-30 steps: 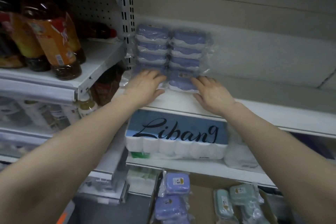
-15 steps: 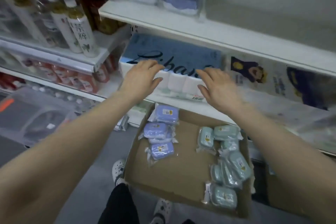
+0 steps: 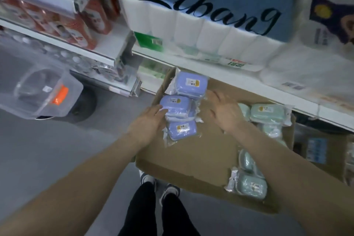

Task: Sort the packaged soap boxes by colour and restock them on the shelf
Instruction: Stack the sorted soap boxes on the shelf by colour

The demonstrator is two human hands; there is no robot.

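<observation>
Down in the cardboard box point(image 3: 191, 161) below the shelf point(image 3: 268, 96), we see three blue soap boxes point(image 3: 175, 104) piled at its left end and green soap boxes point(image 3: 267, 111) along its right. Our left hand point(image 3: 151, 123), fingers straight, touches the middle blue pack. Our right hand point(image 3: 224, 110) hangs spread just beside the pile; whether it touches any we cannot tell.

Wrapped purple soap boxes point(image 3: 175, 104) left, green soap boxes point(image 3: 251, 186) right, in carton point(image 3: 201, 155)
</observation>
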